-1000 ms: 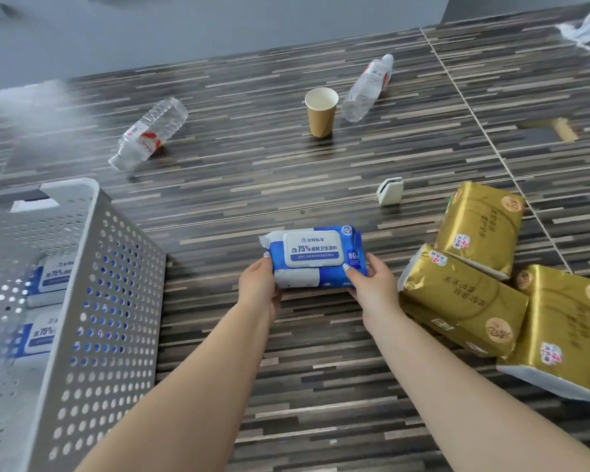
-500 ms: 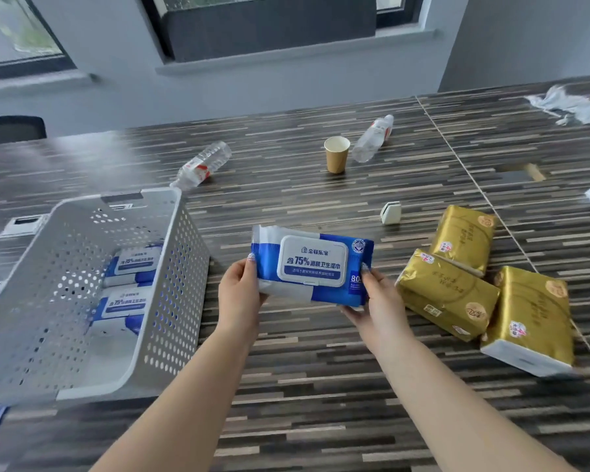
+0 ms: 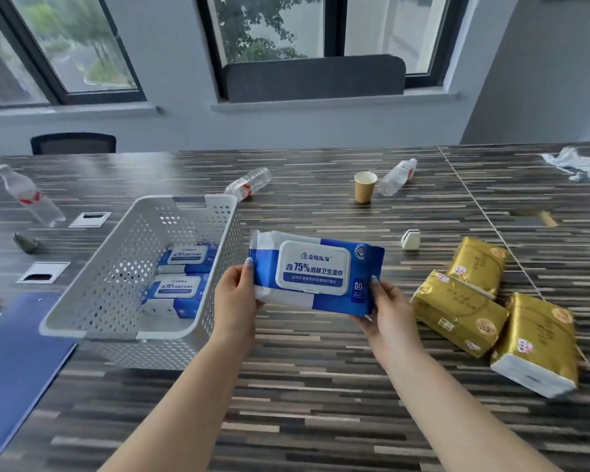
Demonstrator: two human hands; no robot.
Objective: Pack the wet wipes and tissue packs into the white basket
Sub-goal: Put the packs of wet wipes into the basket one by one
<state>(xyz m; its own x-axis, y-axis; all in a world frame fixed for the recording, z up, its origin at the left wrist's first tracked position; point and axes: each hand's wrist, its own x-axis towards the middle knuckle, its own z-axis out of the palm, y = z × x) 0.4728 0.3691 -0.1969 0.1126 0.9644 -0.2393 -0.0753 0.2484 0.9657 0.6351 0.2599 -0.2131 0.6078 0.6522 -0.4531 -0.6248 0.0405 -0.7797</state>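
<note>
Above the dark striped wood-pattern table point(image 3: 321, 403), a blue and white soft plastic pack of wet wipes point(image 3: 315, 272) with a white flip lid is held clear of the surface, label facing up, just to the right of the white perforated plastic basket point(image 3: 116, 284). The left hand point(image 3: 235, 294) grips the pack's left end, thumb on top and fingers underneath. The right hand point(image 3: 385, 313) holds the lower right corner, thumb on the blue front and fingers curled behind.

Inside the basket lie two more blue and white wipe packs point(image 3: 181, 277), flat on the bottom against its right wall, one behind the other. To the right of the hands, three gold foil-wrapped rectangular tissue packs point(image 3: 491, 311) lie on the table, touching one another in a cluster.

Farther back, a brown paper cup point(image 3: 365, 186) stands upright, with a clear plastic bottle point(image 3: 397, 176) lying just beside it on the right and another clear bottle point(image 3: 249, 183) lying beyond the basket's far rim. A third clear bottle point(image 3: 28, 195) shows at the far left. A small white clip-like object point(image 3: 410, 239) sits between the cup and the tissue packs. A blue flat folder point(image 3: 11, 362) lies at the left, partly under the basket's near corner.
</note>
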